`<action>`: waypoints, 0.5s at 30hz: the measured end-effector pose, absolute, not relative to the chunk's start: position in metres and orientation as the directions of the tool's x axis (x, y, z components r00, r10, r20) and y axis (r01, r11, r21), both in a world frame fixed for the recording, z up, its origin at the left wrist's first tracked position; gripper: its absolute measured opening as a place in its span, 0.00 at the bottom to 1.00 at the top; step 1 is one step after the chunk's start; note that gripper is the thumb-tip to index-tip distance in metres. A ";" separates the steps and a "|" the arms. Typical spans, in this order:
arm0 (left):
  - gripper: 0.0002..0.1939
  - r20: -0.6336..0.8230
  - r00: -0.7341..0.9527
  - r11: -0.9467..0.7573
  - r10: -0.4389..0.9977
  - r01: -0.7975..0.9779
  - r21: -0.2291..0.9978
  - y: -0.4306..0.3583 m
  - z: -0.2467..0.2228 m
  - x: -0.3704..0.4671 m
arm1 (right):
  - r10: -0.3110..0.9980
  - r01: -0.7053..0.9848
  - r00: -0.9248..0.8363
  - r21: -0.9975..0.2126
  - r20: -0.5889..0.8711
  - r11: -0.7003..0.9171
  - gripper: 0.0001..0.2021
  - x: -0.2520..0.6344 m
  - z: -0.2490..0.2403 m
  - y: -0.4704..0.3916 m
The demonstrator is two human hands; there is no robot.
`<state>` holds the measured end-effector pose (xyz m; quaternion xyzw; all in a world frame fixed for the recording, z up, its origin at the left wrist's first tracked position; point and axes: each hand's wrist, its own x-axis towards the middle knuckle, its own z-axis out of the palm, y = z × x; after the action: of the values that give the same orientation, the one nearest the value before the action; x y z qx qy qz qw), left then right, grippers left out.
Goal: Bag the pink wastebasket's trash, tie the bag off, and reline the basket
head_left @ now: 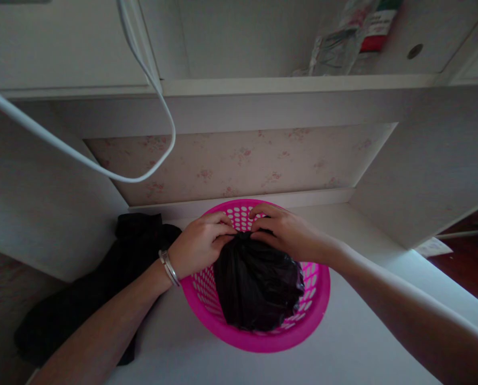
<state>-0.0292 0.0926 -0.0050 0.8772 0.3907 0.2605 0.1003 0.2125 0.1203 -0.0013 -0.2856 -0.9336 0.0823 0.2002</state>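
Note:
A black plastic bag (259, 289), gathered at its top, sits inside a bright pink basket (259, 345) with holes in its walls. My left hand (202, 240), with a silver bracelet at the wrist, pinches the gathered top of the bag from the left. From the right, my right hand (285, 230) closes its fingers on the same gathered neck. Both hands are over the basket's opening, and their fingertips nearly meet. What is in the bag is hidden.
Black cloth (102, 283) lies left of the basket on the white surface (175, 342). A white cable (135, 179) hangs in front at upper left. Above is an open shelf (263, 85) holding clear plastic packages (331, 53). White panels stand on both sides.

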 end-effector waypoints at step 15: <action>0.13 0.313 0.687 -0.748 0.655 0.648 0.144 0.082 0.006 -0.013 | 0.604 0.384 -0.670 -0.496 0.431 0.779 0.07 0.211 -0.001 0.120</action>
<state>-0.0128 0.0818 0.0056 0.9184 0.3548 0.1748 0.0108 0.2105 0.1200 -0.0012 -0.2760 -0.8948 0.1852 0.2980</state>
